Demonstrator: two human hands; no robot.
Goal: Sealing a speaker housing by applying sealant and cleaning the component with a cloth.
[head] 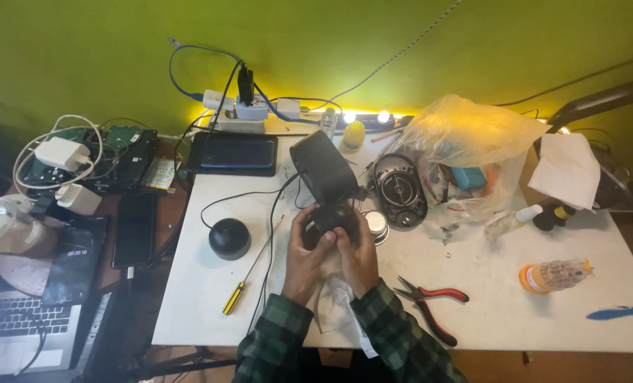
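Head view: left hand [303,252] and right hand [357,250] both clamping around small black round part [332,216], sitting centre of white worktop [493,319]. White cloth [334,298] lying at 6 o'clock beneath hands. Yellow-handled screwdriver [249,273] lying at 8 o'clock, red-handled pliers [430,301] at 4 o'clock, black dome [229,237] at 9 o'clock.

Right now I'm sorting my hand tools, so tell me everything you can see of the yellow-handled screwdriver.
The screwdriver is slim, with a short yellow handle marked by a dark band and a long thin bare-metal shaft. It lies flat on the white table, slanted: handle toward the near edge, tip pointing up and right. A black cable runs close alongside its shaft; whether they touch is unclear. No hand touches it; the left hand is just to its right.
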